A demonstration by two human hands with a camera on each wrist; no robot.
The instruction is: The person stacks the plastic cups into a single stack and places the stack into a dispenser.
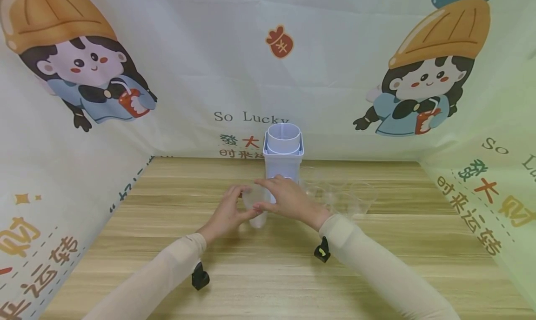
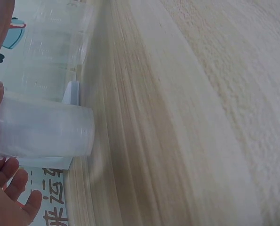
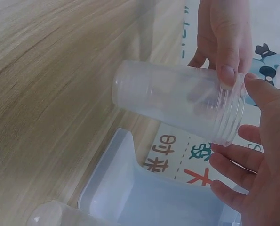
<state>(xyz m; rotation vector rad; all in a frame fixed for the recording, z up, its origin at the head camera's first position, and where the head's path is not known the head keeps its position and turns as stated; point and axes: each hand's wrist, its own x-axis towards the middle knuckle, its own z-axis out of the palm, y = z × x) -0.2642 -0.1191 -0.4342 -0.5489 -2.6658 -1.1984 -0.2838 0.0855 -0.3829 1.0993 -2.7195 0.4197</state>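
Both my hands are on the stack of clear cups (image 3: 165, 94), mouth up, near the middle of the table (image 1: 268, 278)! My left hand (image 1: 228, 213) has the left side of the rims, thumb in front, fingers bent behind; my right hand (image 1: 289, 199) curves round the right side, thumb and fingers parted about as wide as the mouth, and the two thumbs nearly meet. The base sits at the wood or just over it; I can't tell which. Now the danger: those rims look nested tight, so an uneven pull from my two hands could tip the whole lot sideways. Squeeze too hard and the thin-looking plastic may buckle; too lightly, and the smooth wall could slide from my fingertips. The pale holder (image 1: 283, 164) stands just beyond my right hand, and a careless swing of my knuckles might knock it. Past it, to the right, stand loose clear cups (image 1: 363, 194), hard to see against the wood, easily toppled by a wide right elbow or sleeve!
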